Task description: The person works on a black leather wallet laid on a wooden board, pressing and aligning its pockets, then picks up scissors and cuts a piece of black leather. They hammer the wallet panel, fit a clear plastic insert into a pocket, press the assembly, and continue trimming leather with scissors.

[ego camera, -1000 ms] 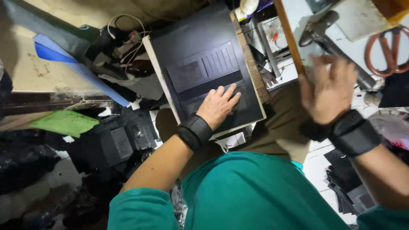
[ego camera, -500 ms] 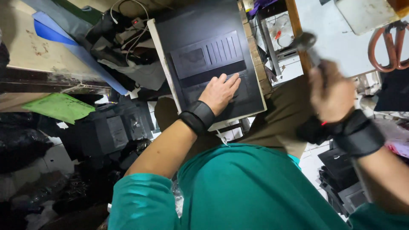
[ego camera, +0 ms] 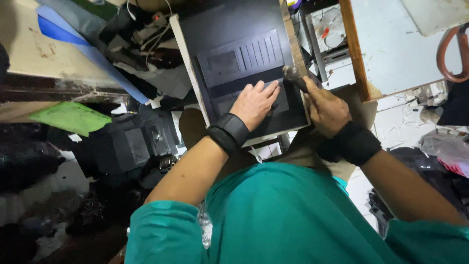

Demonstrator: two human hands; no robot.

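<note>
Teal fabric of the person's shirt fills the near edge, with both forearms reaching away from it toward a black flat panel resting across the lap. Black wristbands sit on both wrists. The panel is a matte rectangular slab with a pale edge along its left side; its surface carries a raised rectangular section with a row of narrow vertical ribs, and a darker band crosses it just beyond the fingertips. The left hand lies flat on the near part of the panel, fingers spread and extended, palm down, grasping nothing. The right hand is at the panel's near right corner, fist clenched around a dark-handled tool whose rounded head sits against the panel's right edge. Right of the panel stands a white table with a wooden rim. Left of the panel lie a green sheet and blue strips among dark clutter.
</note>
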